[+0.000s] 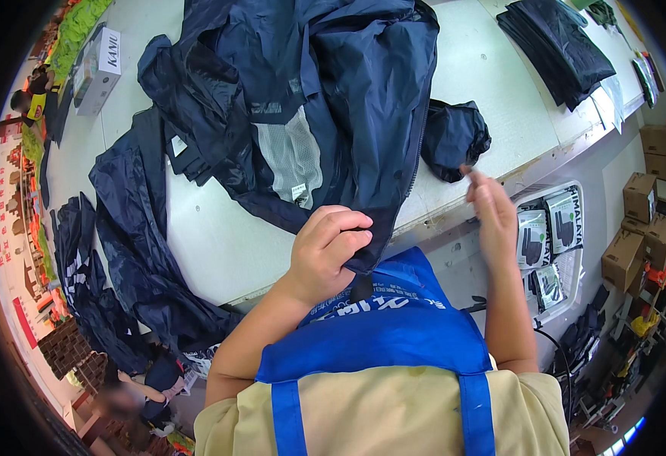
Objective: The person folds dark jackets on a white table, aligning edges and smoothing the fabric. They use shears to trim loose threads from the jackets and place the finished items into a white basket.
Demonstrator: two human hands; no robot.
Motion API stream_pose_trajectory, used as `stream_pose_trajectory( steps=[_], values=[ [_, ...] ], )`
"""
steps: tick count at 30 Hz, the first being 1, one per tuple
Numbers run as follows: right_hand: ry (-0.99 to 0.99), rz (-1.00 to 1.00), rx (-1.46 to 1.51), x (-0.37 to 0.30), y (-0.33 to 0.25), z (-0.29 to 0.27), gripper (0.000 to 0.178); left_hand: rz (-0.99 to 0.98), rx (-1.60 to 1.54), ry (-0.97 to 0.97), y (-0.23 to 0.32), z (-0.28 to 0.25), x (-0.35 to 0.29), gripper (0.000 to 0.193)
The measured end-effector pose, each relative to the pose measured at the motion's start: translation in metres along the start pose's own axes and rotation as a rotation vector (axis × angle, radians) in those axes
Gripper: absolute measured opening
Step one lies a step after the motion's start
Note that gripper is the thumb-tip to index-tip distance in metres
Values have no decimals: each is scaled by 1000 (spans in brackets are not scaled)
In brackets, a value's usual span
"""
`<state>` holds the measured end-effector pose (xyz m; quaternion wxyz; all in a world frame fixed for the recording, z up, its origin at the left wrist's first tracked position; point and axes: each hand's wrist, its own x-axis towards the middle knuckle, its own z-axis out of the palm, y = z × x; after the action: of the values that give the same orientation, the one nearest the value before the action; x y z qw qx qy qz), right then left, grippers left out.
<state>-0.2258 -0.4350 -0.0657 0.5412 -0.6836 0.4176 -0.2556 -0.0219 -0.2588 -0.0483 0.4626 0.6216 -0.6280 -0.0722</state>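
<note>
One left hand [327, 247] pinches the navy jacket [371, 106], lying lengthwise toward frame top; right hand [494, 213] farther, its grip I cannot tell

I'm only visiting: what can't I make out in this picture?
In the head view:
- Whether the right hand pinches anything: motion blur hides it.
- The left hand's palm: hidden behind its own fingers.
- The dark blue jacket's far end: cut off by the upper edge.
- The white label's details: too small.
</note>
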Motion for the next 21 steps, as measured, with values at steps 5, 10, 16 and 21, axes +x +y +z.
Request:
stream_pose_trajectory(
  steps=[5,10,16,21],
  values=[
    [-179,-183,-330,-17,-51,9,28,62,55,-39,1,0,0,25],
    [-214,-211,-408,-17,-58,8,31,88,67,-24,4,2,-2,26],
    [-182,-190,-385,-13,-59,46,31,136,129,-79,8,8,-3,27],
    [-269,226,30,-12,-41,56,12,141,140,-59,6,10,-6,25]
  ],
)
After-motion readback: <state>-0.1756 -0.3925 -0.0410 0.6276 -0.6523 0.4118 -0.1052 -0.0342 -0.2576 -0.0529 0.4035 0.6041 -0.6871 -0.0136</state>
